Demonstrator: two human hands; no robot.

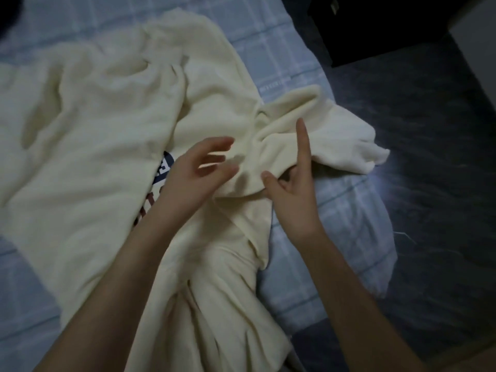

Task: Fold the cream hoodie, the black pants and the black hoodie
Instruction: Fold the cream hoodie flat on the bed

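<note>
A bed fills most of the view, covered with a pale blue sheet [349,210] checked in lighter lines and rumpled at its edge. Beside the bed lies a dark floor [442,157] with a streaked, marbled look, and a bright patch of light [386,173] falls on it close to the sheet. Beyond the bed's far corner stands a black boxy piece of furniture [375,28], with a pale block [477,30] next to it. The room is dim.

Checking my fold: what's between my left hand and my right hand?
A bunched fold of the cream hoodie lies between the left hand and the right hand, shown in the head view.
</note>
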